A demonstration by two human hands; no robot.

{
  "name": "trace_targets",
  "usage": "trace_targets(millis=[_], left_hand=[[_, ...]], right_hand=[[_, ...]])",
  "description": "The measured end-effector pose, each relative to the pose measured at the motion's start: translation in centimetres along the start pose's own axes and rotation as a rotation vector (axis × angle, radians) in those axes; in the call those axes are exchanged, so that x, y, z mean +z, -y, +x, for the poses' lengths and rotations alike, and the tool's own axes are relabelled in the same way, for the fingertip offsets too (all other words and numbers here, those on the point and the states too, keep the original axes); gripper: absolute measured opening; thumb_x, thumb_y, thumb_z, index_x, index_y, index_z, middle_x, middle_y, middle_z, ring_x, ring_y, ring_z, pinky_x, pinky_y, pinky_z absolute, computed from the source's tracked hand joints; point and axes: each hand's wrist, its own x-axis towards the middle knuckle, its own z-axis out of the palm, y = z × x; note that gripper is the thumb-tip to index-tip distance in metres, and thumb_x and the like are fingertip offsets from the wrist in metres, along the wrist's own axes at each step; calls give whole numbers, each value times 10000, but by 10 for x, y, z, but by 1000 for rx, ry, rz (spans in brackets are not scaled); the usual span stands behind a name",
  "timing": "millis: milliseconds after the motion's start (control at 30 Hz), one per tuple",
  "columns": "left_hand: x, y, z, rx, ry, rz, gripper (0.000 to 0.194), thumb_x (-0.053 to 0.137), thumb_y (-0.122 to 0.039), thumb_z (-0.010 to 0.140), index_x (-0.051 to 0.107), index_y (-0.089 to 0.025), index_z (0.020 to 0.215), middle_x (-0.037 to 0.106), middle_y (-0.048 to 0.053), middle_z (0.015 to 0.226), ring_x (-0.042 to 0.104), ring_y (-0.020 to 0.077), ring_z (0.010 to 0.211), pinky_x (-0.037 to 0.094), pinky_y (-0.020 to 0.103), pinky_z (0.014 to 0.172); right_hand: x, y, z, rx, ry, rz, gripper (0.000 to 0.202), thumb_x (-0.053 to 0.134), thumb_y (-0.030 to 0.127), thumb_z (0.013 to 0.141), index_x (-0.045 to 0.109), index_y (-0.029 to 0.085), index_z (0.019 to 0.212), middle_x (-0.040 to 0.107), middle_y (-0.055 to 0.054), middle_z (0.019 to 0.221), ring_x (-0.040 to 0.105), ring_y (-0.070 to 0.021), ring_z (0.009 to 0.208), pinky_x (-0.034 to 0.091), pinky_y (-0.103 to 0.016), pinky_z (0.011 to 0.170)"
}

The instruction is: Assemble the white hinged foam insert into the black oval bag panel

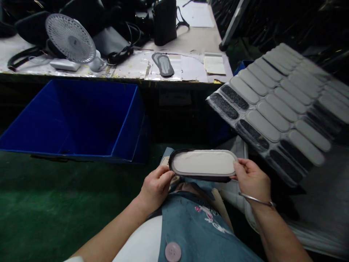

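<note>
In front of my body I hold a white oval pad point(204, 162) over a dark oval piece point(203, 178), whose black edge shows at the left end and along the bottom. My left hand point(156, 185) pinches the dark piece's left end between thumb and fingers. At the opposite end, my right hand point(252, 180) grips the white pad, thumb on top and fingers underneath. To the right, a tilted board point(287, 140) bears rows of similar white oval pads point(263, 125), along with several dark oval spots.
A blue bin point(128, 127) stands on the left by the worktable point(191, 69). On the table are a white fan point(71, 38), two grey-and-black oval pieces point(165, 65), a pad of paper point(214, 64) and black bags point(165, 22). A metal bar point(234, 23) rises behind the board.
</note>
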Motion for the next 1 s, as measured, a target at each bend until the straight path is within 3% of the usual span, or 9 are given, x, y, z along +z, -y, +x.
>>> trace_targets(millis=[200, 367, 500, 633, 767, 867, 1000], left_hand=[[2, 7, 2, 21, 18, -108, 254, 480, -47, 866, 616, -209, 1006, 549, 44, 935, 571, 104, 825, 487, 188, 694], [2, 11, 1, 45, 45, -143, 310, 471, -21, 860, 600, -222, 1058, 547, 42, 942, 570, 102, 825, 483, 180, 678], [-6, 8, 13, 118, 169, -38, 251, 514, -56, 850, 606, -185, 1044, 568, 60, 939, 565, 128, 804, 486, 226, 673], [-20, 4, 27, 249, 242, 93, 209, 509, -69, 855, 630, -175, 989, 600, 60, 895, 570, 149, 796, 488, 276, 706], [-30, -8, 45, 262, 284, 131, 189, 550, -123, 850, 633, -184, 1008, 604, 74, 926, 564, 169, 804, 476, 312, 703], [-22, -22, 66, 312, 272, 103, 289, 569, -130, 843, 584, -176, 1127, 596, 107, 1056, 564, 209, 959, 482, 364, 809], [14, -44, 97, 424, 380, 73, 378, 552, -195, 862, 511, -157, 1236, 494, 158, 1303, 448, 265, 1217, 427, 435, 992]], right_hand=[[4, -8, -16, -81, -59, -113, 359, 519, 480, 829, 617, 187, 1012, 692, -62, 796, 672, -181, 625, 545, -276, 571], [10, -15, -28, 36, 4, -41, 369, 495, 493, 845, 587, 190, 1034, 698, -66, 824, 676, -181, 615, 544, -274, 563], [12, -9, -22, 85, 54, -25, 353, 469, 482, 846, 587, 187, 999, 711, -75, 814, 675, -191, 591, 541, -286, 541], [12, -2, -20, -6, -40, -159, 321, 429, 422, 858, 602, 177, 971, 715, -92, 800, 677, -212, 656, 514, -299, 576], [5, 1, -19, -64, -9, -190, 242, 462, 365, 834, 630, 196, 874, 705, -58, 731, 661, -190, 648, 476, -271, 576], [-4, 1, -16, -39, 54, -108, 215, 506, 350, 810, 652, 193, 828, 686, -29, 670, 637, -161, 599, 464, -252, 567], [-12, 3, -11, 99, 165, 104, 211, 545, 351, 783, 669, 182, 805, 658, -14, 633, 603, -144, 574, 476, -238, 535]])
